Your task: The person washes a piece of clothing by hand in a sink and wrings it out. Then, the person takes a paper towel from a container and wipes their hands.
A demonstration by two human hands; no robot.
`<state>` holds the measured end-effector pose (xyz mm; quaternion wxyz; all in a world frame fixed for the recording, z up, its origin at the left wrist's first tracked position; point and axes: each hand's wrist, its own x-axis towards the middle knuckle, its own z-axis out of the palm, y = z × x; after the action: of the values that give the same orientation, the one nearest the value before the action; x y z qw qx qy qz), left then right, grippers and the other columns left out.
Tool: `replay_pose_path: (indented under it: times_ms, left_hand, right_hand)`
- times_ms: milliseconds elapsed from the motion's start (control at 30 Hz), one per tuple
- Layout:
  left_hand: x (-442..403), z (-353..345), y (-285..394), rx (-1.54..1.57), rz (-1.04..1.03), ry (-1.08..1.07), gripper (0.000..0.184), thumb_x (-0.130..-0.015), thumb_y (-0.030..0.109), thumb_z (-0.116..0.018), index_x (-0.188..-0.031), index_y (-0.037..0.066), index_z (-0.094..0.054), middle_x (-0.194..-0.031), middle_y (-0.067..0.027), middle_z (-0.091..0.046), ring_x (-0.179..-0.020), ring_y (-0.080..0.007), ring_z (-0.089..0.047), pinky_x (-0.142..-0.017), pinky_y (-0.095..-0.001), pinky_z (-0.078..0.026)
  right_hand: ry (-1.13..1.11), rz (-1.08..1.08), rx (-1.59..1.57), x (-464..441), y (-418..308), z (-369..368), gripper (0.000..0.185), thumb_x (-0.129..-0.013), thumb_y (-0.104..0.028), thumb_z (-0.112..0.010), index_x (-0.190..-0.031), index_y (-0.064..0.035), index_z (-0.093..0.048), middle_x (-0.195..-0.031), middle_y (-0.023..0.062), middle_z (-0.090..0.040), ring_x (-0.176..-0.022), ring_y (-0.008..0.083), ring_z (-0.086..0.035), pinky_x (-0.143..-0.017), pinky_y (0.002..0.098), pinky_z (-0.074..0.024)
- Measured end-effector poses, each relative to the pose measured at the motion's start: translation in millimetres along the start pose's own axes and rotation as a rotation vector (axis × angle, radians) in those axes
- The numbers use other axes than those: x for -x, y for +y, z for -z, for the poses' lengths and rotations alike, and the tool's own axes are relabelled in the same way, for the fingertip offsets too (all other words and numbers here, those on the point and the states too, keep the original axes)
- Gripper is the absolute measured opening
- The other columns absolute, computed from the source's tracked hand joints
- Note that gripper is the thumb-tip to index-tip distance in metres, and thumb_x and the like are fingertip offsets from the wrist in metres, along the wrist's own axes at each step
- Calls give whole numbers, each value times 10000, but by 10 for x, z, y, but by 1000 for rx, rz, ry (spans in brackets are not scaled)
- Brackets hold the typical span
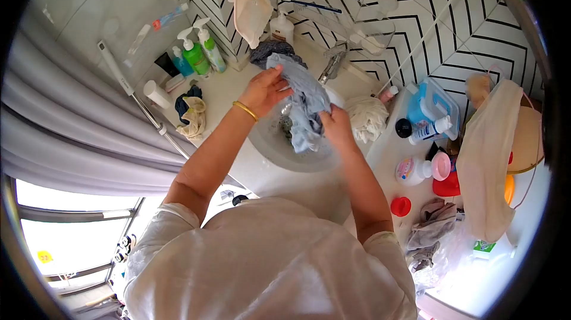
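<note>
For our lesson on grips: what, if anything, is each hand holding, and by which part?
A blue-grey cloth: the right hand grips its right edge; the left hand is at its upper left edge, its grip unclear.

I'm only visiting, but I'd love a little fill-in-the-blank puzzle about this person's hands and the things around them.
1. The left hand and right hand hold a light-blue cloth over the ____.
2. Of the two hands, the gold bracelet is nearer the ____ one.
3. The green bottles have ____ pump tops.
4. Lines on the white wall tiles are ____.

Missing words: sink; left; white; black.
</note>
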<state>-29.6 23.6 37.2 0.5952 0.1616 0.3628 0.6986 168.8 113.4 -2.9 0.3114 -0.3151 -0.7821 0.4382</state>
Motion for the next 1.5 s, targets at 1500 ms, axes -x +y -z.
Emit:
replay_pose_path:
  times_ms: [1500]
  left_hand:
    - [58,-64,7,-624,-201,-7,335,-828,170,-560,-1109,29,-447,-986,-25,-530,-899,-110,-500,-774,-232,-412]
  right_hand:
    - [-152,-46,-945,-190,-821,951,320,-839,-61,-512,-1146,29,-500,-1015,50,-582,-923,115,-534,-814,241,-396]
